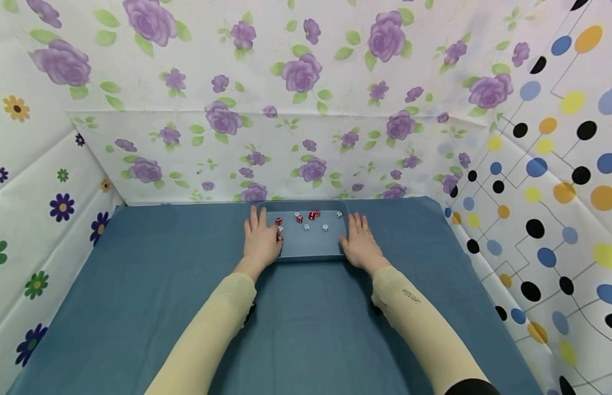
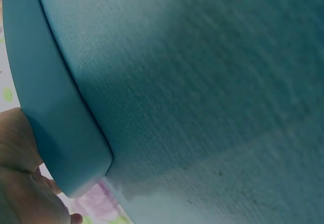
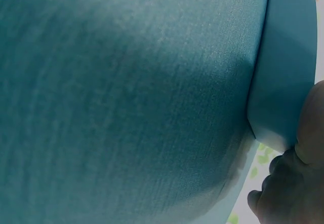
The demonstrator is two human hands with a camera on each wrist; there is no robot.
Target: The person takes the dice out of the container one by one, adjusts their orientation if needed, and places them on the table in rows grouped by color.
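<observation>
A shallow blue-grey rectangular tray [image 1: 310,257] lies at the far side of the table, with several red dice [image 1: 312,215] and several whitish dice [image 1: 325,227] scattered inside. My left hand [image 1: 260,241] grips its left side, the thumb over the rim close to a few dice and the fingers along the outside. On the right side my right hand [image 1: 362,246] holds the tray the same way, thumb at the inner edge. Both wrist views show the tray's outer front wall [image 2: 61,102] down on the cloth, with parts of the hands at its corners.
A blue-green cloth [image 1: 306,329] covers the table. Behind the tray, close to the table's far edge, hangs a floral sheet [image 1: 286,142]. Patterned sheets also close off the left and right sides, the right one dotted [image 1: 548,219].
</observation>
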